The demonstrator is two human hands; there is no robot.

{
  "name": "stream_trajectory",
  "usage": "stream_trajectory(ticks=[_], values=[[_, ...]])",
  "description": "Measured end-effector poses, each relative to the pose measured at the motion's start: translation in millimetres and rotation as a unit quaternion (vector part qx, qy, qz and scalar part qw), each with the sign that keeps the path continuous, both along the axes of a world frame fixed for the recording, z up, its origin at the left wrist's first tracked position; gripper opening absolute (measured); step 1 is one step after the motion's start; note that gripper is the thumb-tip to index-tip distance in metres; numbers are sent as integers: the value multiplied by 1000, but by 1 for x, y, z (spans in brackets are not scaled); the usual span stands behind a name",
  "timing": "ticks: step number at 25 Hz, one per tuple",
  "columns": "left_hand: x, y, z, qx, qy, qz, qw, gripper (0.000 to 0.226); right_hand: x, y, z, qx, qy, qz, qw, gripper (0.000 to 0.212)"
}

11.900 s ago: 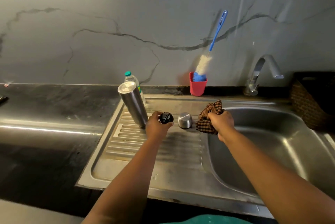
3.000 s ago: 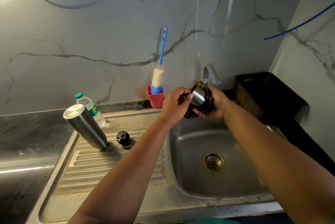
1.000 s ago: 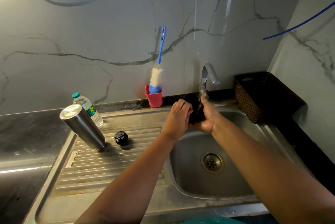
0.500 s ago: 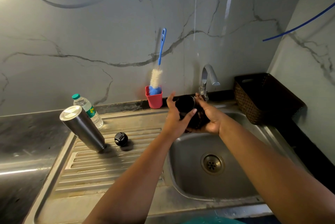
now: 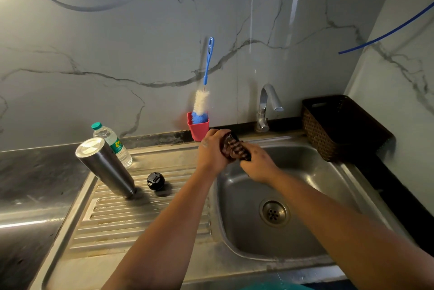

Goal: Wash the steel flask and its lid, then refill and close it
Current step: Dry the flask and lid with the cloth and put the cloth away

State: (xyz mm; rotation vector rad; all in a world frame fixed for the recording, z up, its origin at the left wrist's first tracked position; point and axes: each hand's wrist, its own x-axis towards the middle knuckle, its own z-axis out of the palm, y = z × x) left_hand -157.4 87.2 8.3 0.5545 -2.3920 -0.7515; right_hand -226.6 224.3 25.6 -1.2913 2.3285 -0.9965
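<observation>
Presently, at the sink: both hands met over the back-left rim of the sink basin (image 5: pixel 328 198), just in front of the red cup (image 5: pixel 198 128).
Left hand: the left hand (image 5: pixel 212 154) was curled round a checked brown cloth (image 5: pixel 236 149), gripping it from the left.
Right hand: the right hand (image 5: pixel 258 165) clasped the same cloth from the front; its fingers were hidden beneath, so how they lay could not be told beyond a closed grip.
Change: half a second earlier the dark open mouth of the steel cup-lid showed between the hands; now the cloth covered it and no metal was visible, and the hands sat a little lower.
Meaning: judged from that, the lid was being rubbed all round inside the cloth, so its wash or wipe was under way, not finished.
Flask: the steel flask (image 5: pixel 105 167) stood inverted and leaning on the ribbed drainboard (image 5: pixel 141 219), as it did before.
Stopper: the black stopper (image 5: pixel 155 181) lay just beside the flask, unmoved.
Nearby: a plastic water bottle (image 5: pixel 112 144) stood behind the flask; a blue-handled bottle brush (image 5: pixel 202 99) stood in the red cup; the tap (image 5: pixel 267 106) showed no running water.
Left to do: refilling and closing.
</observation>
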Motion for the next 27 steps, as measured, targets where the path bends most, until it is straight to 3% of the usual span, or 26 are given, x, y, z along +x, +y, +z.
stream_trajectory(ticks=[3,5,6,7,9,10,11,13,14,15,16,17,18,19,20,21,22,24,26,27], values=[[10,-20,8,-72,-41,-130,988,61,-21,12,-3,33,114,111,987,53],[12,-19,14,-62,-86,-168,980,60,-41,16,-4,63,301,197,931,60],[11,-16,15,-61,-93,-166,980,59,-45,15,-9,75,370,204,903,61],[10,-15,14,-72,-86,-157,981,58,-41,11,-12,73,356,175,915,59],[7,-18,8,-107,-58,-132,984,52,-21,-2,-14,40,144,64,987,42],[7,-20,5,-120,-55,-126,983,50,-15,-8,-12,25,-3,21,999,35],[6,-19,4,-125,-63,-123,982,50,-12,-9,-8,21,-160,2,987,31],[1,-13,8,-136,-113,-128,976,52,-14,-3,-3,-2,-474,-38,880,26],[-2,-9,14,-156,-146,-134,968,53,-12,2,1,-13,-532,-48,845,23],[-6,-8,21,-175,-181,-141,957,53,-10,6,0,-24,-509,-39,859,19],[-9,-9,27,-172,-216,-152,949,53,-8,10,-5,-24,-403,-12,915,18],[-11,-12,34,-142,-257,-167,941,52,-10,12,-12,-1,-205,16,979,22],[-13,-18,40,-98,-302,-183,930,51,-14,12,-21,14,2,61,998,28],[-13,-23,44,-48,-347,-200,915,51,-20,12,-29,11,153,124,980,33],[-11,-28,47,25,-377,-211,902,50,-30,11,-35,-7,228,163,960,34],[-7,-32,49,120,-371,-211,896,50,-35,11,-37,-39,216,172,960,31],[-4,-36,47,228,-328,-197,895,51,-34,10,-34,-74,139,154,975,29],[2,-32,37,392,-198,-157,885,56,-30,6,-16,-125,-140,43,981,33],[2,-18,20,442,-83,-136,883,56,-30,3,3,-92,-406,-46,908,32],[-1,-7,12,457,-24,-123,881,49,-31,2,6,-81,-481,-57,871,30]])
